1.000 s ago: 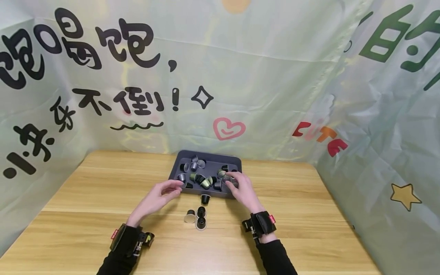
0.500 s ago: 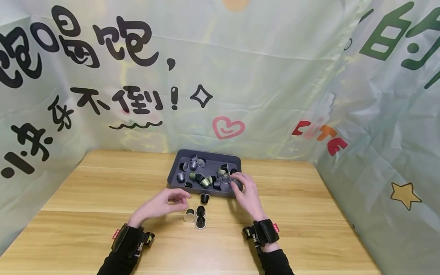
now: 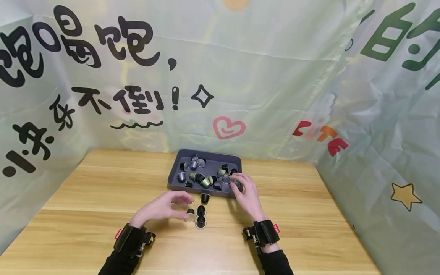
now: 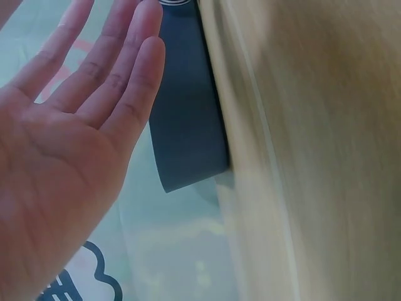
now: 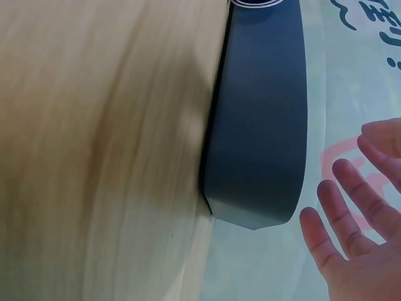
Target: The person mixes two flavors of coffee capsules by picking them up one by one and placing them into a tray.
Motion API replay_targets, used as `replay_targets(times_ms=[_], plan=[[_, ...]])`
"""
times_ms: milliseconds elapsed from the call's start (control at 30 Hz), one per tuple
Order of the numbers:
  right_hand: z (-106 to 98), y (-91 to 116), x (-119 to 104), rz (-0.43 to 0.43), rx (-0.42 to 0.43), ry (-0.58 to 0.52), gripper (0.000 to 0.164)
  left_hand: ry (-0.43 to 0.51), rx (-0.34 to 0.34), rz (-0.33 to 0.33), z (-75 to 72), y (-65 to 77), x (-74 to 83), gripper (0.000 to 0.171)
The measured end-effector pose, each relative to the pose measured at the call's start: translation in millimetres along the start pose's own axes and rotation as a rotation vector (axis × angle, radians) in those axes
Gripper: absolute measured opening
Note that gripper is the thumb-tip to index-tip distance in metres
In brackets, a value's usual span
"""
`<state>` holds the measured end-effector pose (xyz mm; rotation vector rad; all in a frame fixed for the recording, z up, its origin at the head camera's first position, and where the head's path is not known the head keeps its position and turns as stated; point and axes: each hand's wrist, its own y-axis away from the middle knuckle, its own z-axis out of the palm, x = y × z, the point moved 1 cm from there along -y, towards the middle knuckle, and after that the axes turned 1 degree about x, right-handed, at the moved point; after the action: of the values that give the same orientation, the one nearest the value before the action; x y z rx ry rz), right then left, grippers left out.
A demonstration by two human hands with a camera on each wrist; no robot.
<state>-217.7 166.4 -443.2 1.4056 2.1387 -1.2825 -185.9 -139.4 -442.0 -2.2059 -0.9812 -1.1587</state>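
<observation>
Small coffee capsules lie about my hands. In the head view my left hand [image 3: 168,206] is over the table, thumb and fingers spread apart. Its thumb tip reaches a capsule with a pale rim [image 3: 190,216] lying tipped; whether they touch I cannot tell. Beside it are two black capsules [image 3: 201,215], one in front of the other. Another black capsule [image 3: 204,198] is just in front of the grey tray [image 3: 206,192]. My right hand [image 3: 248,194] hovers at the tray's right end, its loosely bent fingers around a capsule [image 3: 235,183] there, with no grip visible. Both wrist views show extended fingers.
Several silver, green and black capsules [image 3: 205,182] lie scattered inside the tray. A wooden table [image 3: 302,214] spreads below, and a printed cloth backdrop [image 3: 268,95] rises behind it and at the sides.
My left hand has come from the tray's left front corner nearer to me and rightward, to the tipped capsule. The right hand has shifted slightly right, then stayed there. The capsules outside the tray keep their places.
</observation>
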Motion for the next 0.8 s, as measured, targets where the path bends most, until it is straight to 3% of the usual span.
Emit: replay_targets(times_ms=[167,800], plan=[[-0.1,0.0,-0.5,0.002,-0.004,-0.015,0.021,0.000,0.006,-0.005,2.5,-1.0,0.6,0.063],[2.4,1.9,1.5,-0.027,-0.001,-0.040,0.020,-0.143,0.000,-0.033,13.8,-6.3,4.1,0.059]])
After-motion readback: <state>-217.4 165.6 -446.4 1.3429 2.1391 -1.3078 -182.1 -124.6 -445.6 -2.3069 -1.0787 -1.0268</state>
